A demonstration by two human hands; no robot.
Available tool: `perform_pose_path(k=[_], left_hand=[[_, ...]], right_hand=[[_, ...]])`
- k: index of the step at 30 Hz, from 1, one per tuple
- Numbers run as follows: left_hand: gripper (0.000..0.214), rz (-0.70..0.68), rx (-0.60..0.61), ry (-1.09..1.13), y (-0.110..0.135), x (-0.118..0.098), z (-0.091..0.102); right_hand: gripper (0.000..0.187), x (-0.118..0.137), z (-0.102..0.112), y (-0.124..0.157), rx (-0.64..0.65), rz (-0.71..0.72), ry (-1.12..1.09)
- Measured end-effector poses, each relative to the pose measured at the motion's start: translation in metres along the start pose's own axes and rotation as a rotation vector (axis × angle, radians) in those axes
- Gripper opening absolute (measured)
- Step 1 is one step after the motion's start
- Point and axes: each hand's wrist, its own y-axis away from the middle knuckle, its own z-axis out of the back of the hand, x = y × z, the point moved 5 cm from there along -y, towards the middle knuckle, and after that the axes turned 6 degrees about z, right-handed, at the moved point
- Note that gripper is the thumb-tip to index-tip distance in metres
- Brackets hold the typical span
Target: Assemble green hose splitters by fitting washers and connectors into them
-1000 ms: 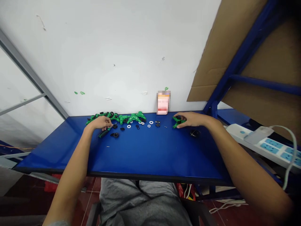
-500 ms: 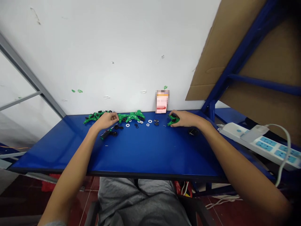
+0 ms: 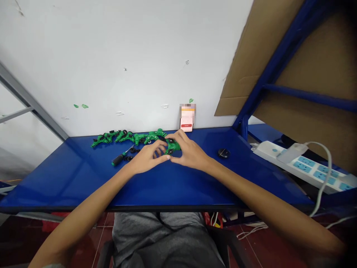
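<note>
In front of me above the table, my right hand (image 3: 188,150) grips a green plastic Y-shaped hose splitter (image 3: 173,145) with black parts on it. From the other side, the curved fingers and thumb of my left hand (image 3: 149,156) close around the splitter's left end; how firmly they press is hard to see. Behind and left of my hands lies a row of similar green splitters (image 3: 124,136). A screwdriver (image 3: 118,159) with a green and black handle rests left of my left hand, beside small black rings (image 3: 133,150).
The blue table (image 3: 178,190) runs up to a white wall. A phone (image 3: 186,119) leans on that wall. Right of my right hand sits a round black object (image 3: 223,153). A white power strip (image 3: 301,163) lies at the right, near a blue metal frame (image 3: 245,111).
My right hand has brought the splitter left from the table's right side to the middle. My left hand has moved right and toward me to meet it. The view has shifted slightly.
</note>
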Motion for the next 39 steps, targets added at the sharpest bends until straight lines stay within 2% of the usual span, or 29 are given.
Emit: perform_pose_path(k=[3, 8, 11, 13, 15, 16, 18, 22, 25, 27, 30, 39], left_hand=[[0.037, 0.039, 0.026, 0.047, 0.000, 0.006, -0.003], [0.044, 0.121, 0.013, 0.138, 0.001, 0.011, -0.008], [0.039, 0.150, 0.007, 0.149, 0.000, 0.013, -0.011], [0.037, 0.139, 0.008, 0.196, -0.003, 0.017, -0.005], [0.037, 0.129, -0.012, 0.206, -0.008, 0.027, 0.013], [0.038, 0.131, -0.044, 0.168, -0.010, 0.034, 0.027], [0.039, 0.176, -0.182, -0.040, -0.011, 0.053, 0.065], [0.041, 0.448, -0.469, -0.367, 0.001, 0.105, 0.146], [0.039, 0.692, -0.586, -0.568, 0.017, 0.139, 0.185], [0.037, 0.733, -0.580, -0.603, 0.023, 0.154, 0.194], [0.032, 0.704, -0.547, -0.643, 0.024, 0.164, 0.194], [0.022, 0.615, -0.542, -0.703, 0.021, 0.169, 0.190]], right_hand=[[0.065, 0.004, -0.011, 0.004, 0.000, 0.009, 0.007], [0.067, -0.001, -0.022, 0.010, 0.007, 0.042, 0.016], [0.079, 0.003, -0.027, 0.012, 0.034, 0.058, -0.020], [0.092, 0.004, -0.028, 0.011, 0.045, 0.041, -0.060], [0.100, 0.004, -0.025, 0.010, 0.039, 0.015, -0.085], [0.100, 0.003, -0.024, 0.009, 0.032, 0.004, -0.092], [0.094, 0.000, -0.020, 0.008, 0.022, -0.013, -0.101], [0.077, -0.008, -0.016, 0.007, 0.015, -0.022, -0.107], [0.062, -0.014, -0.015, 0.007, 0.011, -0.029, -0.111], [0.054, -0.017, -0.016, 0.007, 0.017, -0.030, -0.114], [0.045, -0.022, -0.019, 0.007, 0.040, -0.031, -0.120], [0.036, -0.024, -0.025, 0.007, 0.127, -0.016, -0.149]])
